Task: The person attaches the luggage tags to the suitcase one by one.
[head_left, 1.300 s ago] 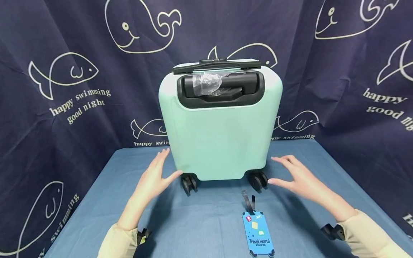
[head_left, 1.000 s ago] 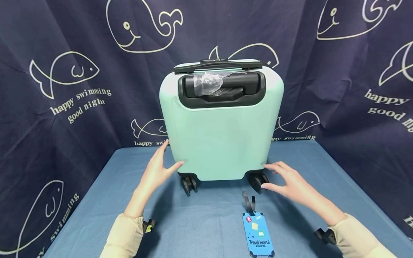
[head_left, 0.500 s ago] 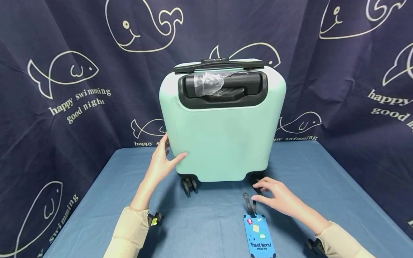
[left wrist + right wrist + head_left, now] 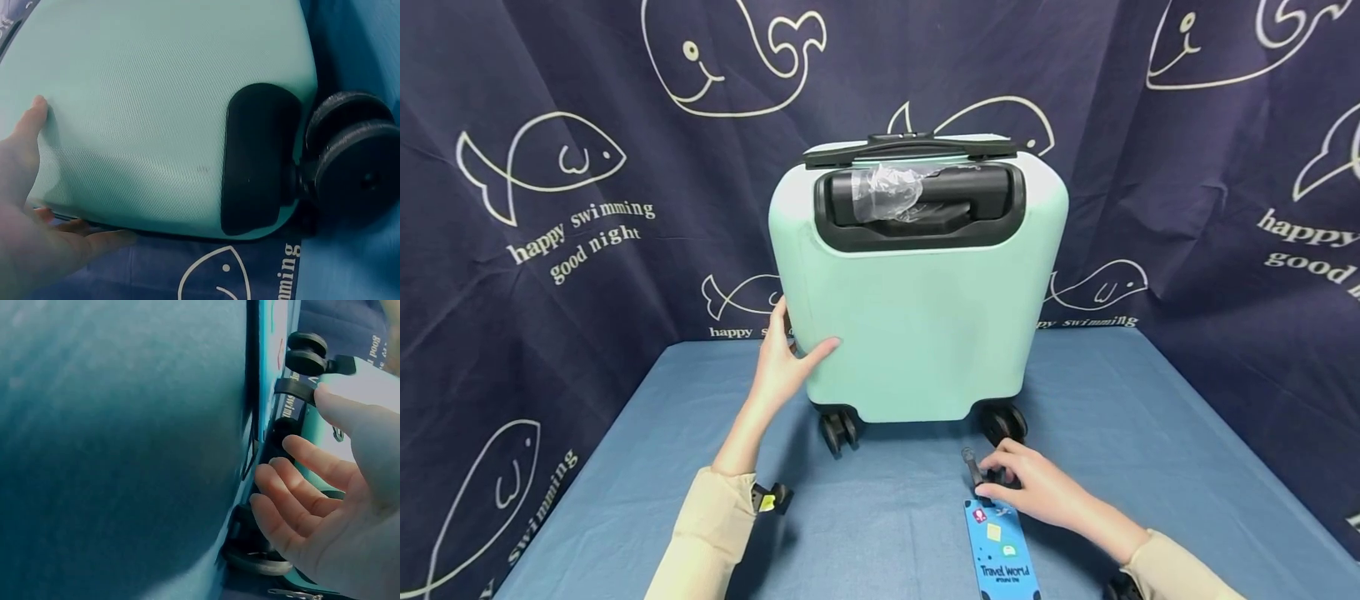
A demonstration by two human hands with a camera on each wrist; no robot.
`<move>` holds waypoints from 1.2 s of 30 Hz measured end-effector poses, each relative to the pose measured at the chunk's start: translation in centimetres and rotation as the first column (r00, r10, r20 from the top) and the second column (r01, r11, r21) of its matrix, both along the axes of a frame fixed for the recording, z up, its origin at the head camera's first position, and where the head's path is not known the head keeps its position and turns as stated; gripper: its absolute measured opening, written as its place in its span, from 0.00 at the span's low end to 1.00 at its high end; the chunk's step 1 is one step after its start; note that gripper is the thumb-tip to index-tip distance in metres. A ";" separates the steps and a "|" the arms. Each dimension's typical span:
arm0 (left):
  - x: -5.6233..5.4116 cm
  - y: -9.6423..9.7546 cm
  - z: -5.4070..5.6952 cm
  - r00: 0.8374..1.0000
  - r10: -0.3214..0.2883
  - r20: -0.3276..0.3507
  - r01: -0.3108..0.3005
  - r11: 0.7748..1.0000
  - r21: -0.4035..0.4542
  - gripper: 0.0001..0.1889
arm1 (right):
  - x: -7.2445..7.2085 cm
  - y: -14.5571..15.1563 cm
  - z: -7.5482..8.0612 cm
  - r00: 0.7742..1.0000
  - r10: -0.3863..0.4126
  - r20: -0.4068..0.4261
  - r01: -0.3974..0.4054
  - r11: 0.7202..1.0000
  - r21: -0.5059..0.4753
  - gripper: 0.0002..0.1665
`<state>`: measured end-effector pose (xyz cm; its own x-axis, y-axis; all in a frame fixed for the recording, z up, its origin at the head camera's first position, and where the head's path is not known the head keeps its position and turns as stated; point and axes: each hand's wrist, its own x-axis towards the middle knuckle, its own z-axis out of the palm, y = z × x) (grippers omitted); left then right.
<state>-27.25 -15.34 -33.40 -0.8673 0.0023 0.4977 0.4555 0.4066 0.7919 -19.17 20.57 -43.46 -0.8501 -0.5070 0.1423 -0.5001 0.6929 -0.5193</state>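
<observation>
A mint-green suitcase (image 4: 917,333) stands upright on its black wheels. My left hand (image 4: 777,367) holds its lower left side, thumb on the broad face and fingers round the edge; the left wrist view shows the thumb (image 4: 32,119) against the ribbed shell. In front of the right wheel lies a blue luggage tag (image 4: 1002,550) printed "Travel World", with a black strap (image 4: 973,467). My right hand (image 4: 1037,485) is at this strap, fingers bent and parted from the thumb. In the right wrist view the thumb (image 4: 337,406) touches the strap, while the fingers stay apart from it.
The suitcase's retracted pull handle (image 4: 962,192) is partly wrapped in clear plastic. A black carry handle (image 4: 910,150) crosses the top. Blue cloth (image 4: 865,517) covers the table, and a dark printed curtain (image 4: 587,317) hangs behind and at both sides.
My left hand has moved up and inward onto the suitcase's side. My right hand has come from beside the right wheel down and leftward to the tag's strap.
</observation>
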 end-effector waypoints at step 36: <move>-0.1 0.2 -0.5 0.999 -0.007 0.042 0.004 0.998 0.066 0.46 | 0.6 -0.3 0.0 0.991 0.082 0.110 -0.085 0.996 0.026 0.12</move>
<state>-27.33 -15.13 -33.91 -0.8876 -0.0242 0.4599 0.4233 0.3503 0.8355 -18.54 20.24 -43.50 -0.8140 -0.5798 0.0350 -0.4991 0.6674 -0.5527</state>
